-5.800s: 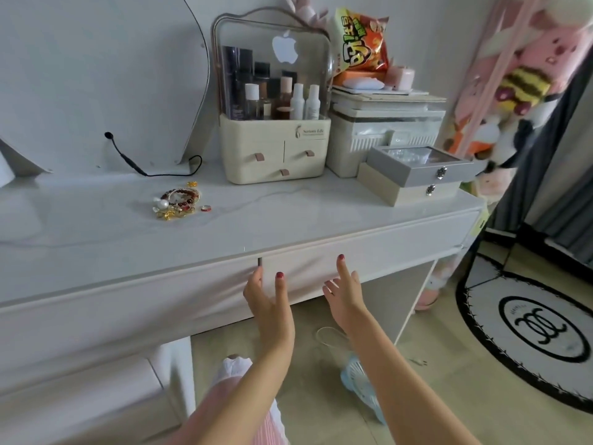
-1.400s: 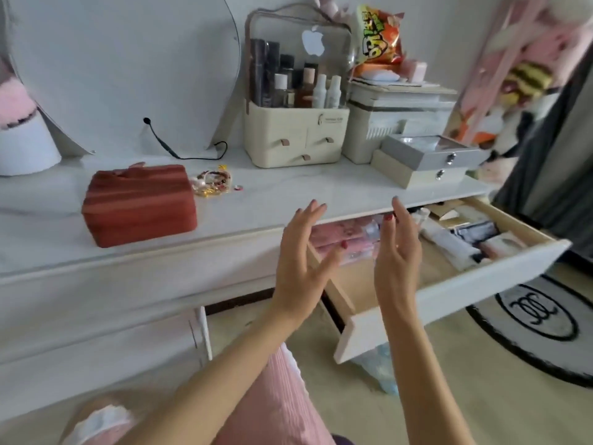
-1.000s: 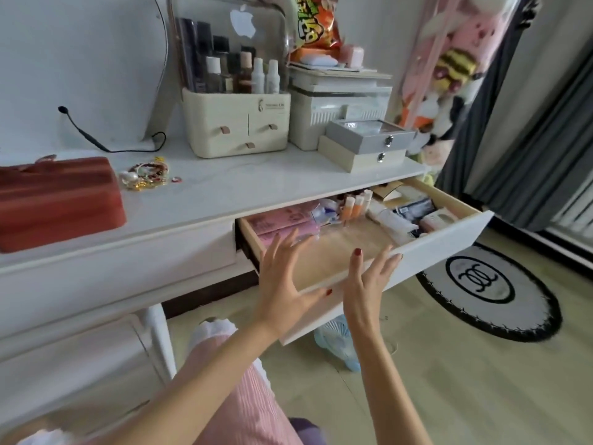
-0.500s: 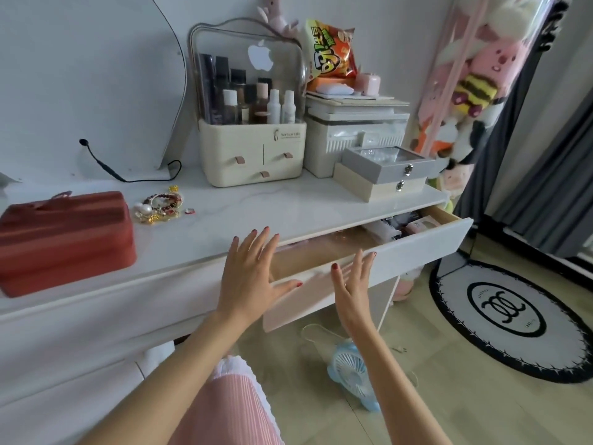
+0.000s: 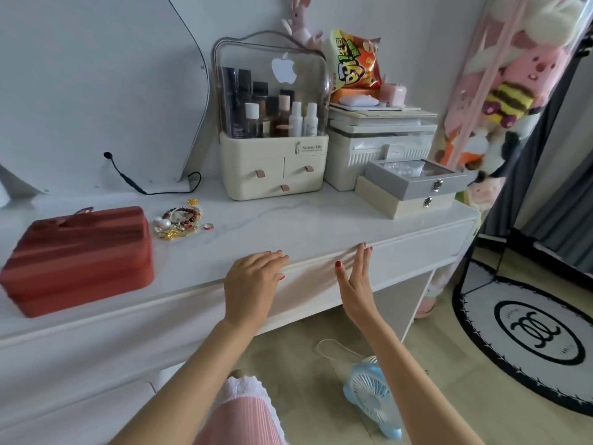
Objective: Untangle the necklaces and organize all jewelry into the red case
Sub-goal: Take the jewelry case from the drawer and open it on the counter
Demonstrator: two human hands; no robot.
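Both grips wide, holding nothing: left hand (image 5: 253,284) flat, fingers straight on the counter (image 5: 288,226) front edge; right hand (image 5: 354,277) flat against the drawer front (image 5: 417,252), which sits flush. Red case (image 5: 77,258) closed on counter, far left. Tangled jewelry pile (image 5: 179,220) just right of it, a small ring (image 5: 208,226) beside the pile.

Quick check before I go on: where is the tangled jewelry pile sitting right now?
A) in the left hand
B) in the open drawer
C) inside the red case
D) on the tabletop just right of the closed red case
D: the jewelry pile lies on the tabletop beside the closed red case; both hands are flat against the drawer front.
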